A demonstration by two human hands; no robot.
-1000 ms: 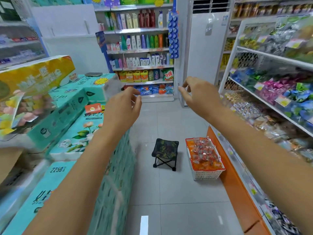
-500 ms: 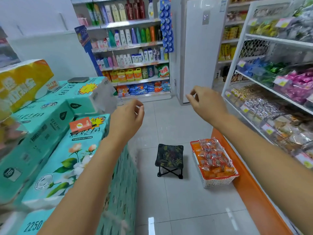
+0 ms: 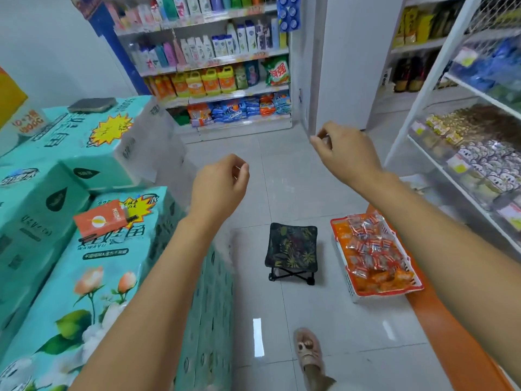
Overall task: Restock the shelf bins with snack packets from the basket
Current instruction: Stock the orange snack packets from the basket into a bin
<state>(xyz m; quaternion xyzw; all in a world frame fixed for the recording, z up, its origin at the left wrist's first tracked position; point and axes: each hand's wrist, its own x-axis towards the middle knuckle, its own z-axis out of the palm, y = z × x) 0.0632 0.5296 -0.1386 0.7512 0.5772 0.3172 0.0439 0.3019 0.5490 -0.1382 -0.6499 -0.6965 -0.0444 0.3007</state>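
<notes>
While I stand in the shop aisle, the head view shows both my arms stretched forward over the pale tiled floor. My left grip hangs in the air with its fingers loosely curled and nothing in them, just to the right of the stacked teal tissue packs. My right grip is higher and further right, near the white upright of the shelf; its thumb and forefinger sit close together, the other fingers are loosely bent, and I see nothing held there. The 2 grips are well apart and touch nothing. The snack packets, orange and clear wrappers in a heap, lie in the white basket, which stands on the floor below my right forearm, just beside the orange base of the shelf. The shelf bins run along the right side, holding small wrapped sweets behind price tags. A small folding stool with a dark leafy seat stands just left of the basket. An orange box lies on top of the tissue packs. At the bottom edge 1 foot in a pink sandal is on the floor. Bottles and detergent bags fill the back shelf.
</notes>
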